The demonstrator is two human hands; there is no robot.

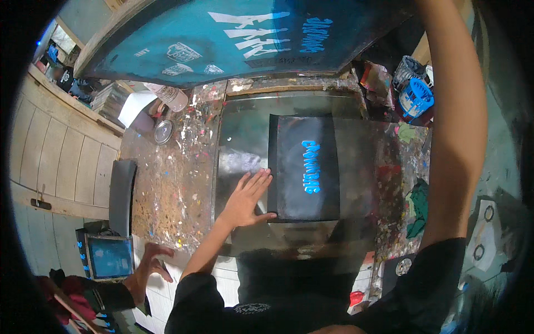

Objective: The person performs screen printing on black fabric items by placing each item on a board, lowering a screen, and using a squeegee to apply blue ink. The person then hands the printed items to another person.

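The left hand (pixel 247 197) lies flat, fingers spread apart, at the 9 o'clock edge of a black rectangular fabric piece (pixel 303 167) and partly on the glossy metal platen (pixel 245 139) beneath it; it presses rather than clamps. The fabric looks matte and smooth, with a blue printed design (pixel 313 166) running down its middle. It sits at the centre of the platen, in the middle of the view.

The right arm (pixel 459 122) rises along the 3 o'clock side toward 12 o'clock; its hand is out of view, so I cannot tell how its fingers stand. At 12 o'clock a raised printing screen (pixel 222 39) tilts up, its mesh teal-blue with white and blue mirrored shapes, framed in pale wood.

The workbench (pixel 172 183) around the platen is rough and crusted with many-coloured paint spatters. At 10 o'clock lie a round metal lid (pixel 163 132) and a clear plastic bottle (pixel 169 96) on its side. At 2 o'clock stands a blue slotted tub (pixel 415 97). At 7 o'clock another person's hand (pixel 147 273) hovers near a small framed blue screen (pixel 110 257).
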